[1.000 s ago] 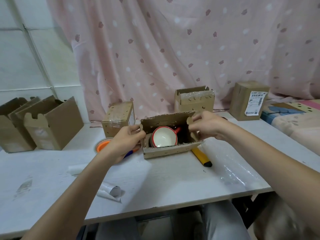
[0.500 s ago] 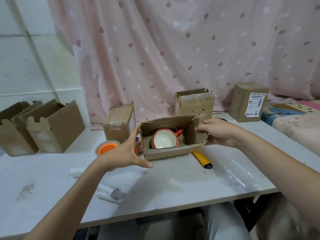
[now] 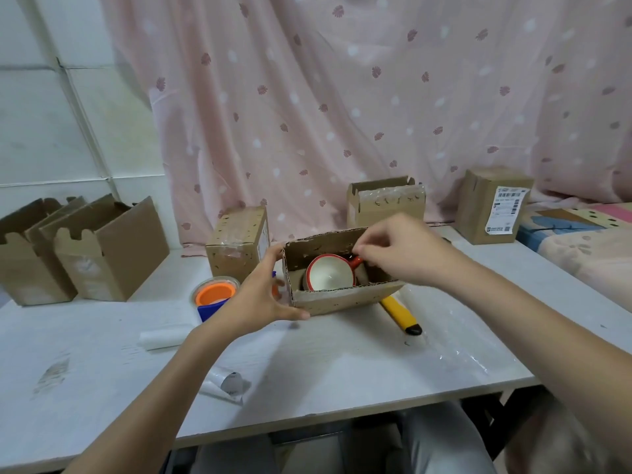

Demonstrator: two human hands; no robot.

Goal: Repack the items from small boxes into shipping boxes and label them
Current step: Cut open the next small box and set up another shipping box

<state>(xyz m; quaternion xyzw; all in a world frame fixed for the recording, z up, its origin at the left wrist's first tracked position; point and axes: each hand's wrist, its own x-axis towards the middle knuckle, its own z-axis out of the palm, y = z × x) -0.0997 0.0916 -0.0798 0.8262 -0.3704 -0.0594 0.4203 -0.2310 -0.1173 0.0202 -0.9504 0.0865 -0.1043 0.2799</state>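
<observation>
A person sits at a white table (image 3: 342, 364). In the middle lies an open cardboard box (image 3: 342, 297) on its side, with a red-rimmed white cup (image 3: 330, 277) inside. The left hand (image 3: 263, 295) grips the box's left end, thumb along the lower front edge. The right hand (image 3: 403, 249) reaches into the opening, fingertips pinched at the cup's red handle (image 3: 355, 261). A yellow utility knife (image 3: 400, 313) lies just right of the box. Behind stand 3 more cardboard boxes; 1, the labelled box (image 3: 492, 205), carries a shipping label.
</observation>
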